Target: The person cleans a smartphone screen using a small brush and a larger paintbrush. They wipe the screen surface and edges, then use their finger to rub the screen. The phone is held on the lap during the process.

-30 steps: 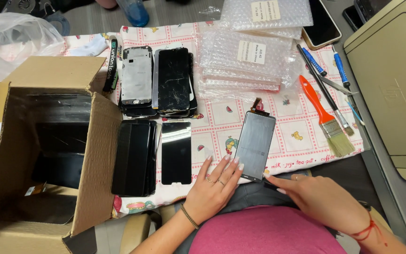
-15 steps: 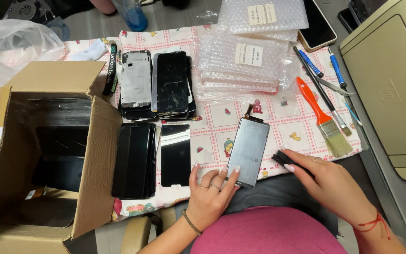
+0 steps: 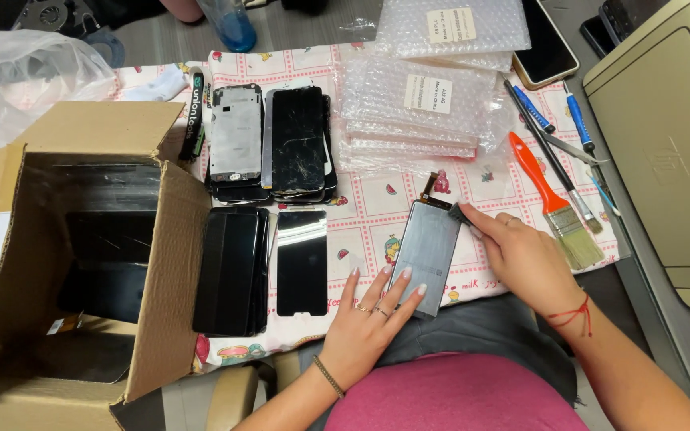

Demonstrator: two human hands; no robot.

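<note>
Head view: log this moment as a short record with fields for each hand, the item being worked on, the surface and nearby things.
left hand: fingertips press the lower end of the phone screen panel
right hand: holds a small dark tool at the panel's upper right corner
panel: grey back up, flat, ribbon cable at top
surface: patterned cloth
nearby: orange-handled brush, bubble-wrap pouches, stacked screens, open cardboard box

The left hand [image 3: 373, 319] steadies a grey phone panel [image 3: 427, 255] lying on the patterned cloth [image 3: 369, 219], fingers [image 3: 405, 279] spread over its lower end. The right hand [image 3: 525, 255] presses a small dark tool [image 3: 461, 212] at its top corner. An orange-handled brush [image 3: 553, 199] lies just beside.
</note>
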